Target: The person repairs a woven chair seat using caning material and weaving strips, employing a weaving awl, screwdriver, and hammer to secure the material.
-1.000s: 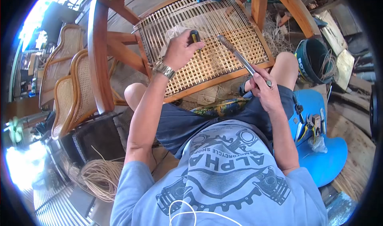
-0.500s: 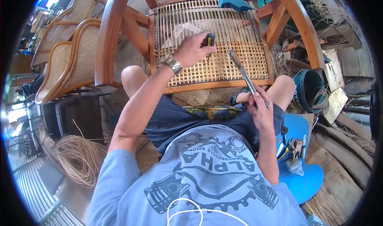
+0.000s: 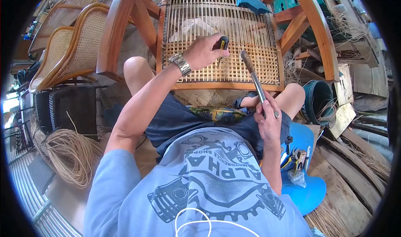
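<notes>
My left hand point(image 3: 204, 53), with a metal watch on its wrist, is closed around the black and yellow handle of a screwdriver point(image 3: 224, 42). Its thin shaft points down at the woven cane seat point(image 3: 246, 67) of a wooden chair frame. In my right hand point(image 3: 268, 118) is a long tool point(image 3: 257, 85) with a shiny metal shaft and a brown, worn far end. That end overlaps the woven part of the seat in this view, just right of the screwdriver. Toward the back of the seat, cane strands run mostly one way with open gaps.
A blue block-like piece point(image 3: 252, 3) rests on the seat's far right corner. Cane-backed chairs point(image 3: 88, 40) and a coil of cane point(image 3: 69, 153) are at left. At right stand a dark bucket point(image 3: 316, 103) and a blue stool point(image 3: 307, 191) bearing small tools. Wooden boards point(image 3: 340, 182) lie beyond.
The whole view has shifted slightly. Both hands keep their grips; the screwdriver stays over nearly the same spot on the weave, and the right-hand tool has tilted a little more upright.
</notes>
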Tool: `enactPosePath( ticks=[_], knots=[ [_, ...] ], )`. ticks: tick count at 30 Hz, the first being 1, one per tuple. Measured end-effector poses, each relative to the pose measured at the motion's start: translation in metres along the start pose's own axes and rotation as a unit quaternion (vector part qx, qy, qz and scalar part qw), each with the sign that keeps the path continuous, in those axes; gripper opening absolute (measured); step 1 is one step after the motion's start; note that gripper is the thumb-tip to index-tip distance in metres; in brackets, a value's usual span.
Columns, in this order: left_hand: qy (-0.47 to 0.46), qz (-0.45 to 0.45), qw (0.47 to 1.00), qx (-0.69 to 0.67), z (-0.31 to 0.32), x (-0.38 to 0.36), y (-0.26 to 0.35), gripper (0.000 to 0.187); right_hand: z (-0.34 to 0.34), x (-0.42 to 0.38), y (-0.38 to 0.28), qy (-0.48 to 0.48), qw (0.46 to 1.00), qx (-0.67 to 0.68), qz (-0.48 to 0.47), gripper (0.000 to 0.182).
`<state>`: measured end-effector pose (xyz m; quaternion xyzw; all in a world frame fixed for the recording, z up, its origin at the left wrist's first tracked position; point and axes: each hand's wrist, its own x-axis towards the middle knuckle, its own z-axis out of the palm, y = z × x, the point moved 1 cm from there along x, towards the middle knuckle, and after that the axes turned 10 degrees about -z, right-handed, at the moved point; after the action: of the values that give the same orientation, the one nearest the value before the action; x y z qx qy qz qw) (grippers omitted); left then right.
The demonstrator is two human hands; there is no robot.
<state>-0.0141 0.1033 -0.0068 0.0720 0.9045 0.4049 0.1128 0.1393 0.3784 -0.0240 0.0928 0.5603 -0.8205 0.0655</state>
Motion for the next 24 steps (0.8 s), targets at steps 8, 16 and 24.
enactPosePath(
  ticks=[8,16,24],
  knots=[
    [0.031,-0.036,0.996,-0.075,-0.018,-0.024,-0.002,0.023,0.003,-0.021,0.002,-0.005,0.999,-0.043,0.027,0.044],
    [0.217,-0.001,0.946,-0.242,-0.040,-0.029,-0.049,0.030,-0.015,-0.019,0.000,0.065,0.998,0.000,-0.005,0.044],
    [0.135,-0.007,0.988,-0.074,-0.001,0.002,-0.019,0.037,0.019,0.003,0.008,0.027,0.999,-0.001,-0.027,0.043]
  ],
)
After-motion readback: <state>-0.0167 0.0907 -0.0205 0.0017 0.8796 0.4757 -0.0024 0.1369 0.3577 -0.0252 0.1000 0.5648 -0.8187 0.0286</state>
